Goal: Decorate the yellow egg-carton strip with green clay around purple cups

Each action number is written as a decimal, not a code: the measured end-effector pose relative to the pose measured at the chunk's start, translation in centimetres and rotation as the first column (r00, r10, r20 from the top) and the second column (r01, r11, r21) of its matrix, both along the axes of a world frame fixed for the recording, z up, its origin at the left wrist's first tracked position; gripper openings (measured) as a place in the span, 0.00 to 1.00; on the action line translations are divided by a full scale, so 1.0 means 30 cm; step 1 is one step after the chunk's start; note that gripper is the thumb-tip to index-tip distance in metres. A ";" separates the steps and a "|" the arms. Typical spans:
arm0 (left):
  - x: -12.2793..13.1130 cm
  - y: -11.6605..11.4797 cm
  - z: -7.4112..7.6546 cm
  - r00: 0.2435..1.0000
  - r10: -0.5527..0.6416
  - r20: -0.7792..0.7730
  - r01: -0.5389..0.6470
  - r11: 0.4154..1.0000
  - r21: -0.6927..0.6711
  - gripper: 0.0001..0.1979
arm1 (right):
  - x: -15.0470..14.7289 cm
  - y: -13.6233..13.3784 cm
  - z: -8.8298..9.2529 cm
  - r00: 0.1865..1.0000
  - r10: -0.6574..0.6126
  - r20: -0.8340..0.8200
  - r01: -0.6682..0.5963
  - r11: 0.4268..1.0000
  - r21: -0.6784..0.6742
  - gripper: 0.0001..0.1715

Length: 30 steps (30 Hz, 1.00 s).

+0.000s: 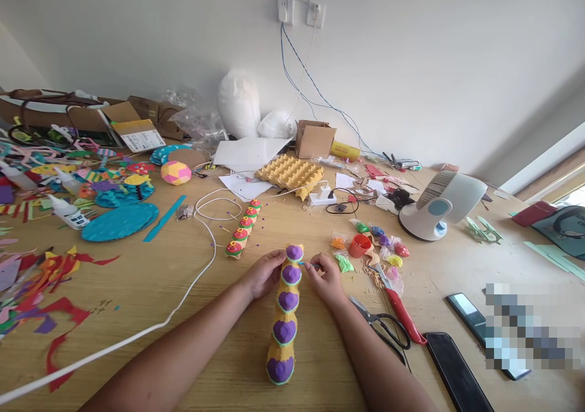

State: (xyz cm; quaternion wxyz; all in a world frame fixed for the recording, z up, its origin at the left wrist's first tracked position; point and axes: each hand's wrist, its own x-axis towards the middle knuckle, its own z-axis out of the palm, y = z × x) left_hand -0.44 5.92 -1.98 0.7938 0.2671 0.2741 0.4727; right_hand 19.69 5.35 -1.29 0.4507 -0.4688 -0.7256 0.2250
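A strip of egg-carton bumps (287, 302), yellow with purple tops edged in light green, stands lengthwise on the table in front of me. My left hand (266, 273) is closed at its far end, with the fingers gripping the strip's left side. On the other side, my right hand (326, 278) pinches a thin blue piece (302, 263) whose tip touches the strip near the farthest bump. Farther off to the left lies a second strip (244, 228) with red and green bumps and pins beside it.
Scissors (377, 320), a red-handled knife (404, 314) and phones (457, 369) lie at the right. Beyond are bags of colored clay (345, 262), a red cup (360, 245) and a white fan (441, 208). A white cable (192, 285) crosses the left side.
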 end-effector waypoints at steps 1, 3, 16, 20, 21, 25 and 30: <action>0.000 -0.001 0.004 1.000 -0.002 0.007 0.002 1.000 -0.004 0.06 | -0.001 -0.001 0.002 1.000 0.000 0.002 0.000 1.000 0.002 0.14; -0.001 -0.003 0.013 0.999 -0.015 0.033 0.016 1.000 -0.019 0.09 | -0.002 -0.002 0.006 1.000 -0.001 0.008 0.001 1.000 0.006 0.14; 0.002 -0.002 0.015 0.997 -0.073 0.022 0.075 0.995 -0.062 0.15 | -0.003 0.006 0.005 0.999 -0.005 0.040 0.004 1.000 0.019 0.14; 0.001 -0.001 0.009 0.997 -0.074 0.012 0.075 0.995 -0.064 0.14 | -0.006 0.009 0.000 0.999 -0.011 0.033 0.011 1.000 0.011 0.15; 0.001 0.000 0.008 0.997 -0.074 0.013 0.074 0.995 -0.066 0.14 | -0.007 0.008 0.001 0.999 -0.012 0.032 0.012 1.000 0.009 0.15; 0.000 0.000 0.015 0.997 -0.071 0.025 0.073 0.995 -0.072 0.14 | -0.007 0.002 0.010 0.999 0.007 -0.041 -0.009 0.999 -0.039 0.15; -0.002 -0.001 0.028 0.996 -0.075 0.050 0.080 0.992 -0.098 0.16 | -0.005 0.002 0.022 0.951 -0.021 -0.309 -0.024 0.990 -0.141 0.29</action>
